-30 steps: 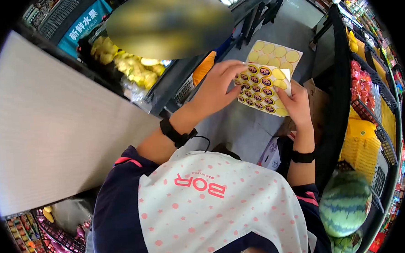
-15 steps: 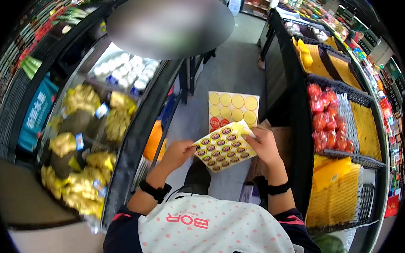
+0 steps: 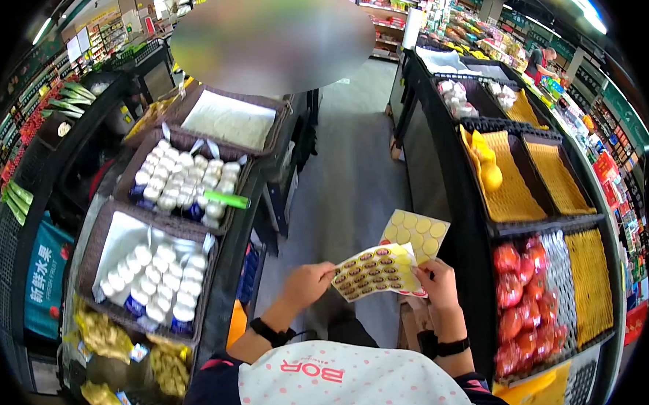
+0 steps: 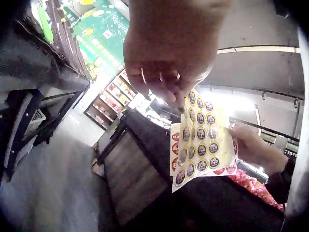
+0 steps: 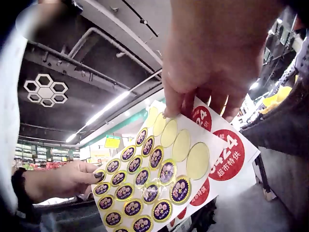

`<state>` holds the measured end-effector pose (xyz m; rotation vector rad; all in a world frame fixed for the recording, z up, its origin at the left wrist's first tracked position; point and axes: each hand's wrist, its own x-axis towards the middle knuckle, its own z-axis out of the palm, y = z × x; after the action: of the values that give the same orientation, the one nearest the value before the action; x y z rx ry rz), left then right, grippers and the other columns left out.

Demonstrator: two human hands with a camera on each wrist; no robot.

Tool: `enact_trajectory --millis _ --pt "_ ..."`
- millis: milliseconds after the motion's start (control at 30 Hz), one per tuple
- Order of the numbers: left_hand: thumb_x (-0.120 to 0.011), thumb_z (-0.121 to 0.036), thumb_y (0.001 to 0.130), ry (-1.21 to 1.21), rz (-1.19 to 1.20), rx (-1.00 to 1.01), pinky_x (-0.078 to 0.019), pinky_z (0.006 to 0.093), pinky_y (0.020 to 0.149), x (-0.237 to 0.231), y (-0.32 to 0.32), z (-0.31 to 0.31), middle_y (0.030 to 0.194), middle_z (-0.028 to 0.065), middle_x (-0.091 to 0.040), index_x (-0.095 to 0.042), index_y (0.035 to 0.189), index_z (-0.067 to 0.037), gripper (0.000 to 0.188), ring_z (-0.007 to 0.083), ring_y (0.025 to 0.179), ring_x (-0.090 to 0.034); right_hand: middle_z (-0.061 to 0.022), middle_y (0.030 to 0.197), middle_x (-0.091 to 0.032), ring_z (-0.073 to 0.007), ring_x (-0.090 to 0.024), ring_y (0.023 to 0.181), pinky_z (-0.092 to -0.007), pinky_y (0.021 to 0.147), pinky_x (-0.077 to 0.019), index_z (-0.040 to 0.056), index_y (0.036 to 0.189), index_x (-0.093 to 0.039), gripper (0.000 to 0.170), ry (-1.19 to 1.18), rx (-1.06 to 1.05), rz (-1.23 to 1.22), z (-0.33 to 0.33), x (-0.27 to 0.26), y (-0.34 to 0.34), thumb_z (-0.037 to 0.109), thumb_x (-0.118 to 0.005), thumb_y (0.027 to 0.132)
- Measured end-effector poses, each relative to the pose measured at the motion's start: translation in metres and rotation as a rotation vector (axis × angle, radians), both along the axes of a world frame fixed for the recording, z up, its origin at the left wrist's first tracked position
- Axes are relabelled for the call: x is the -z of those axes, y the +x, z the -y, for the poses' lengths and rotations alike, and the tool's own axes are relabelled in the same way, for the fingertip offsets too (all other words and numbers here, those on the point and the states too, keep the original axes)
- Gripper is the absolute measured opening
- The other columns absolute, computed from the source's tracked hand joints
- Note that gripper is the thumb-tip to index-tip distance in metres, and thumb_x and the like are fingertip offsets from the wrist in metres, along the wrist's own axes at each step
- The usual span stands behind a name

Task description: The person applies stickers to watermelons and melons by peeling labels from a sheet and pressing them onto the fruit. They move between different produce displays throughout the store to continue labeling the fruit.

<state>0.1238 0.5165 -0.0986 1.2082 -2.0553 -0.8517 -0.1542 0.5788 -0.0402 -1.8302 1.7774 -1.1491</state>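
A sheet of round dark stickers with gold rims (image 3: 372, 275) hangs between my two hands at waist height. Its left edge is pinched by my left hand (image 3: 308, 284), thumb against curled fingers. At the opposite edge, my right hand (image 3: 440, 284) grips this sheet together with a second one behind it. Blank yellow circles fill the top of that second sheet (image 3: 417, 231); the right wrist view shows its red round labels (image 5: 227, 154) with white print. A row of bare yellow spots (image 5: 170, 133) runs along the front sheet's edge near my right fingers.
To the left stand baskets of white packaged produce (image 3: 159, 277) and bagged yellowish produce (image 3: 104, 333). On the right, a black stand holds red bagged fruit (image 3: 524, 302) and yellow-lined crates (image 3: 589, 284). A grey aisle floor (image 3: 348, 157) runs ahead between them.
The head view has swung up along the aisle. My left hand has gone from over the sticker sheet's upper corner to its left edge; both sheets have lowered, still in my right hand.
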Motion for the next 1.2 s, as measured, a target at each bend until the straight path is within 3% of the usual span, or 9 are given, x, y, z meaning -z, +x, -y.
enact_trajectory --millis 67,200,267,333,533,800,867,1100,1200 --pt "-0.053 -0.016 0.082 -0.032 -0.081 0.055 -0.0445 0.0332 0.052 0.008 -0.013 0.038 0.065 0.0107 -0.061 -0.063 0.087 -0.007 0.014 0.0261 0.059 -0.06 -0.0126 0.065 -0.05 -0.0244 -0.049 0.053 -0.0318 0.049 -0.0389 -0.0041 0.073 -0.057 0.014 0.007 -0.01 -0.06 0.045 0.014 -0.014 0.006 -0.067 0.071" --pt "-0.053 -0.016 0.082 -0.218 -0.006 0.031 -0.0452 0.0331 0.052 0.02 -0.037 0.129 0.064 0.0088 -0.062 -0.064 0.088 -0.008 0.015 0.0242 0.058 -0.061 -0.0156 0.072 -0.056 -0.0303 -0.056 0.063 -0.0353 0.057 -0.0438 -0.0035 0.078 -0.059 0.016 0.15 -0.169 -0.151 0.157 0.033 -0.041 0.009 -0.066 0.072" --pt "-0.053 -0.019 0.082 -0.039 -0.002 -0.058 -0.0459 0.0396 0.058 0.018 -0.048 0.174 0.074 0.0127 -0.062 -0.063 0.089 -0.009 0.015 0.0322 0.069 -0.06 -0.0182 0.078 -0.06 -0.0341 -0.058 0.071 -0.0361 0.063 -0.0456 -0.0034 0.083 -0.061 0.018 0.145 -0.313 -0.016 0.218 0.037 -0.05 0.011 -0.066 0.073" --pt "-0.054 -0.019 0.082 0.018 0.01 -0.064 -0.0456 0.0391 0.057 0.007 -0.064 0.224 0.073 0.0124 -0.062 -0.063 0.089 -0.009 0.016 0.0315 0.067 -0.06 -0.0187 0.077 -0.059 -0.0347 -0.058 0.07 -0.0369 0.062 -0.0452 -0.0039 0.083 -0.061 0.019 0.173 -0.319 0.056 0.275 0.024 -0.058 0.013 -0.065 0.075" --pt "-0.052 -0.018 0.082 0.061 0.022 -0.058 -0.0455 0.0365 0.054 0.004 -0.101 0.355 0.064 0.0093 -0.062 -0.062 0.087 -0.007 0.015 0.0272 0.06 -0.061 -0.0177 0.076 -0.059 -0.0339 -0.058 0.069 -0.0383 0.062 -0.0448 -0.0026 0.081 -0.062 0.019 0.153 -0.323 -0.114 0.425 0.017 -0.103 0.014 -0.065 0.074" --pt "-0.05 -0.016 0.085 0.217 0.011 -0.177 -0.0471 0.0299 0.054 0.061 -0.132 0.543 0.062 0.008 -0.063 -0.063 0.086 -0.002 0.019 0.0183 0.058 -0.063 -0.0133 0.076 -0.058 -0.0315 -0.057 0.072 -0.0399 0.062 -0.0453 0.0026 0.074 -0.061 0.018 0.23 -0.309 -0.283 0.599 0.049 -0.152 0.02 -0.058 0.079" --pt "-0.048 -0.021 0.084 0.233 -0.009 -0.13 -0.0475 0.0374 0.055 0.08 -0.145 0.61 0.064 0.0103 -0.062 -0.065 0.093 -0.013 0.021 0.028 0.059 -0.062 -0.0124 0.076 -0.059 -0.0304 -0.057 0.073 -0.0396 0.064 -0.0459 0.0038 0.075 -0.062 0.017 0.257 -0.267 -0.388 0.644 0.051 -0.167 0.02 -0.057 0.079" --pt "-0.047 -0.02 0.082 0.073 0.207 -0.026 -0.0474 0.0469 0.059 0.03 -0.226 0.818 0.072 0.0175 -0.061 -0.062 0.104 -0.019 0.026 0.0365 0.065 -0.059 -0.008 0.082 -0.062 -0.0265 -0.059 0.079 -0.0361 0.069 -0.0478 0.0076 0.081 -0.066 0.014 0.157 -0.073 -0.529 0.809 0.03 -0.21 0.017 -0.058 0.076" --pt "-0.046 -0.019 0.083 0.002 0.172 -0.009 -0.0458 0.0441 0.055 0.031 -0.249 0.895 0.067 0.0167 -0.06 -0.062 0.105 -0.017 0.027 0.0344 0.061 -0.059 -0.0066 0.082 -0.062 -0.0247 -0.06 0.079 -0.0351 0.069 -0.0483 0.0084 0.081 -0.067 0.013 0.21 -0.005 -0.558 0.867 0.039 -0.223 0.015 -0.058 0.076"
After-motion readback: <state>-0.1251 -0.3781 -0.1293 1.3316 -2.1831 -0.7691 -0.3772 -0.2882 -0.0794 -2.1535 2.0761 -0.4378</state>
